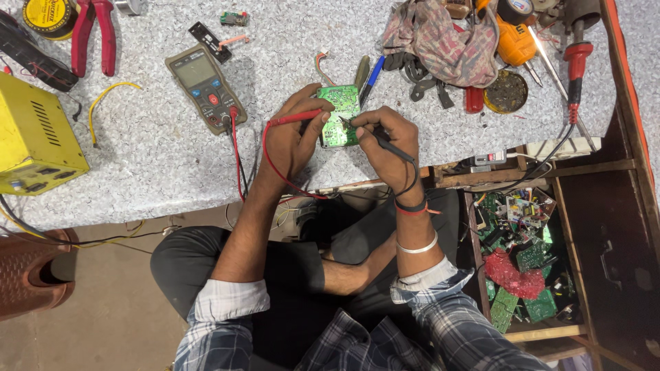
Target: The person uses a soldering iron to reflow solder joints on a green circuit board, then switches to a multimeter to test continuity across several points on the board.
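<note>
A small green circuit board (pixel 339 104) lies on the speckled grey worktop (pixel 172 158) near its front edge. My left hand (pixel 292 137) holds the red test probe (pixel 295 118) against the board's left side and steadies the board. My right hand (pixel 386 141) holds the black test probe (pixel 375 137), with its tip touching the board's middle. Red and black leads run from the probes to a grey-green multimeter (pixel 205 88) lying to the left of the board.
A yellow metal box (pixel 34 137) sits at the left. Red-handled pliers (pixel 93 31), a tape roll (pixel 49 15), a cloth (pixel 443 38), screwdrivers and a soldering iron (pixel 574 75) lie at the back. An open drawer (pixel 522 261) at the right holds several circuit boards.
</note>
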